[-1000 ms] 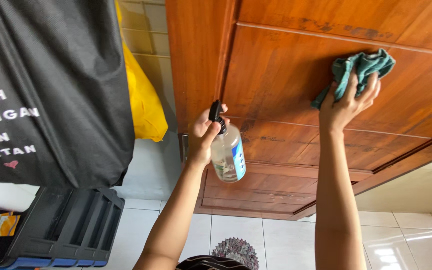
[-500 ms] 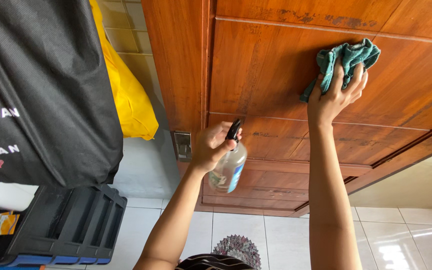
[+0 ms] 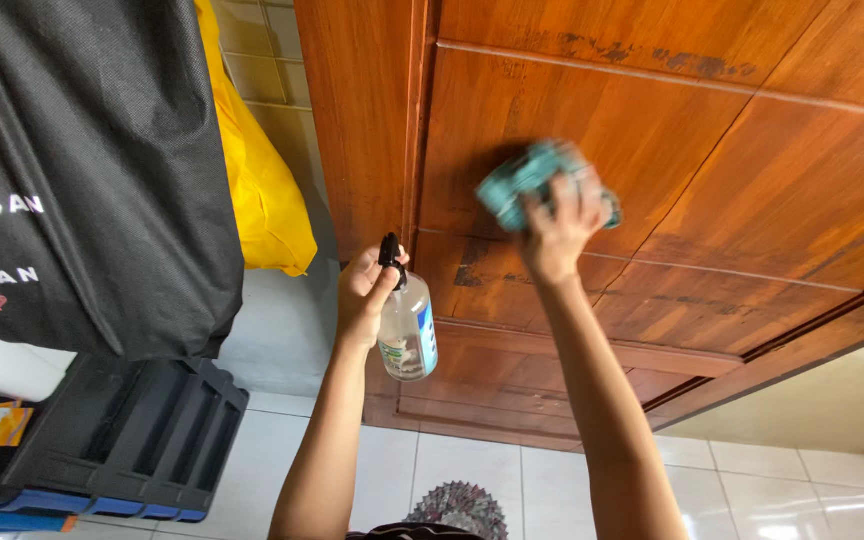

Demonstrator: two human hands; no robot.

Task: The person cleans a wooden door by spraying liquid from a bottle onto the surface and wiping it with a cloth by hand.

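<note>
I am pressing a teal cloth [image 3: 530,178] flat against the brown wooden door [image 3: 752,170] with my right hand [image 3: 555,232]. The cloth is sitting on the upper-middle panel of the door, just above the groove that divides it from the panel below. It is blurred in this frame, so I cannot make out its folds. My right hand's fingers are lying spread over the cloth's lower edge, holding it to the wood; the forearm is running down and to the right out of the frame.

My left hand [image 3: 364,290] is gripping a clear spray bottle [image 3: 407,328] by the neck, fingers wrapped closed around it just under the black trigger head. The bottle is hanging roughly upright, its body carrying a blue and white label, and it is sitting left of and below the cloth, in front of the door's left stile.

Dark streaks are showing on the door along the top rail and near the panel groove by the cloth.

Further left, a yellow bag [image 3: 252,170] is hanging against the tiled wall, and a large black bag [image 3: 82,170] is covering it partly. Below these, a black plastic crate [image 3: 132,440] is resting on the white tiled floor [image 3: 482,470]. A patterned round mat [image 3: 460,508] is lying on the floor near the bottom edge.
</note>
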